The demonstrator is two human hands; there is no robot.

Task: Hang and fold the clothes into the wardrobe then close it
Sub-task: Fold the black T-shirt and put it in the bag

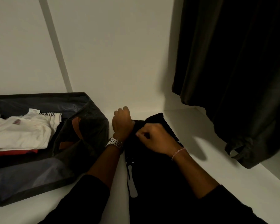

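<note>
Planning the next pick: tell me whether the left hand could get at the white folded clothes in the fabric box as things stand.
Probably yes, once freed. The left hand grips the black garment, right beside the open-topped fabric box. The white folded clothes lie uncovered on top, with nothing between.

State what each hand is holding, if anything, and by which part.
Both hold the black garment on the white shelf: the left hand grips its far left edge, the right hand pinches a fold near its far end.
</note>
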